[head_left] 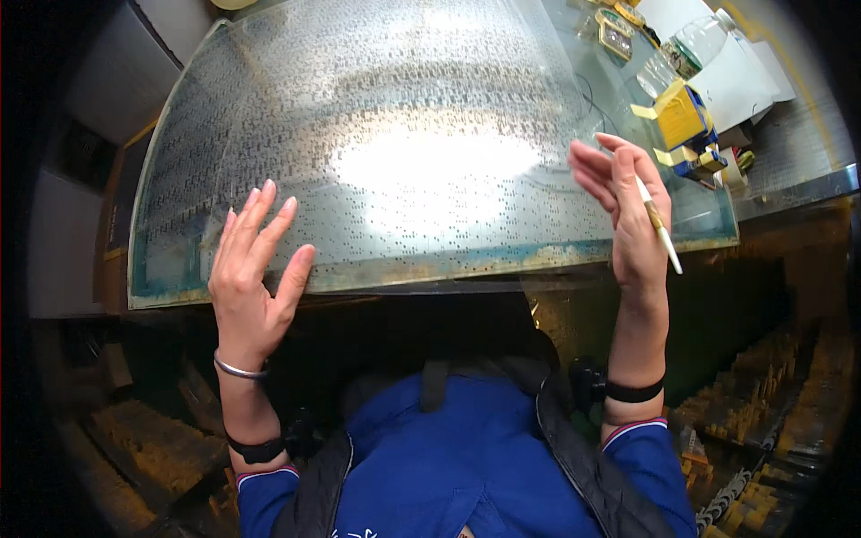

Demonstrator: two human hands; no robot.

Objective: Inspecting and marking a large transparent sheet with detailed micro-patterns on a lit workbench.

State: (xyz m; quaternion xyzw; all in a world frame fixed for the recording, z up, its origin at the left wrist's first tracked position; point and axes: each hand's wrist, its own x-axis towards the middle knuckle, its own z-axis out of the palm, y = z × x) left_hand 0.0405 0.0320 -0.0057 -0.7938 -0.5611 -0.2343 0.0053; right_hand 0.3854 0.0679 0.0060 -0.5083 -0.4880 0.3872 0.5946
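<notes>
Now, the biggest thing before you is a wide glass-topped table with a teal, worn near edge (708, 215). Across most of it lies a broad translucent sheet covered in rows of small dark marks (269, 117), with a strong glare in its middle. Your left hand (249, 269) is over the near left part, palm down, fingers spread wide and thumb held apart; you cannot tell whether it touches the surface. Your right hand (632, 193) is raised over the near right part, fingers loosely bent. At the far right lie white papers (731, 85), with a clear plastic bottle (704, 43) beside them and a yellow-and-blue boxy object (683, 117) nearer you. Smallest is the slim white pen-like tool with a tan band (664, 235): your right hand holds it beside the thumb, one tapered end pointing back toward you.
</notes>
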